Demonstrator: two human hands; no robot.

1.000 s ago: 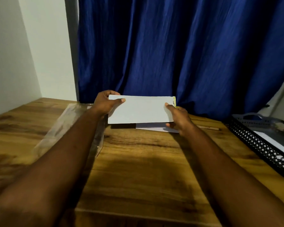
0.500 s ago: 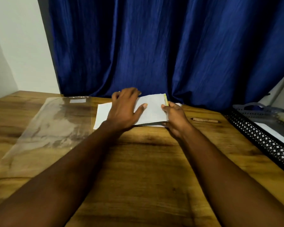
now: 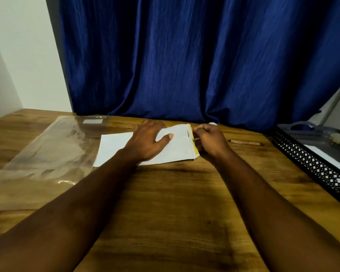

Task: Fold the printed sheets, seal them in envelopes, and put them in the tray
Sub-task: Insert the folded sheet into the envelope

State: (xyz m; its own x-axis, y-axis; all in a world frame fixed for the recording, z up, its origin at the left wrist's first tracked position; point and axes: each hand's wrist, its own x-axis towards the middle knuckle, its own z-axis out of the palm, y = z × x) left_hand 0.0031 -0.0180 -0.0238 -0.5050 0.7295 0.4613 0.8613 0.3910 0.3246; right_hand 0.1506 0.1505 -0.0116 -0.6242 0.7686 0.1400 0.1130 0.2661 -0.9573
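While the left hand (image 3: 147, 142) pressed flat on the white paper envelope (image 3: 180, 152), the right hand (image 3: 210, 139) pinched its yellow end strip (image 3: 195, 145); light, floppy, likely best taken edgewise.

Near the far edge of the tabletop (image 3: 165, 195), the left hand (image 3: 147, 142) presses flat on a white envelope (image 3: 114, 148); the right hand (image 3: 211, 139) pinches its yellow-striped end. A mesh tray (image 3: 304, 156) sits at the right edge.
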